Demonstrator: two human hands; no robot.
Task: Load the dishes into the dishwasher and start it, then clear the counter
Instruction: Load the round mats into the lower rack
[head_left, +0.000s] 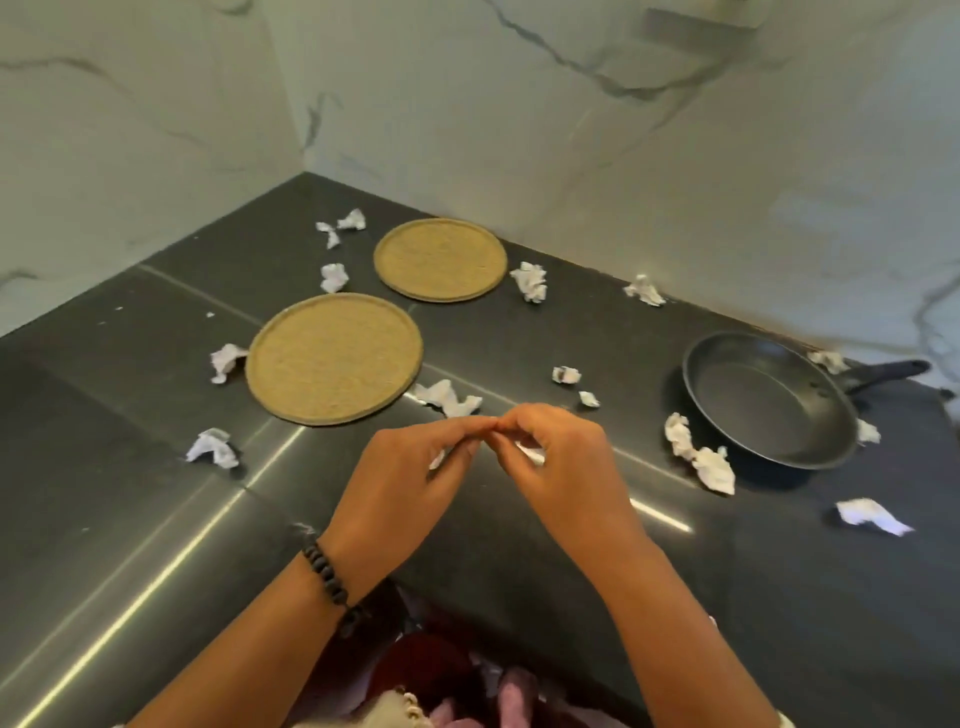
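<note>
A: Hands?
B: Left hand (410, 467) and right hand (550, 462) meet above the dark counter (779, 597), fingertips touching. Both sets of fingers are curled and pinch a white paper scrap (535, 456) between them; only small bits of it show below the fingers. Beaded bracelet (327, 577) on the left wrist.
A: Dishes?
B: On the counter, none in a dishwasher. Large round woven plate (335, 358) left of centre, smaller woven plate (440, 260) behind it near the marble wall (571, 130). Black frying pan (769, 397) at right, handle pointing right toward the wall.
A: Clutter?
B: Crumpled paper wads all over the counter. One wad (224, 361) touches the large plate's left edge, another (448, 397) lies just beside its right edge. A long wad (698, 452) sits against the pan's front-left rim. One wad (530, 280) sits just right of the smaller plate. One (872, 515) lies apart at front right.
A: Bottom edge?
B: Blurred fabric, reddish and pink. Cannot tell what.
</note>
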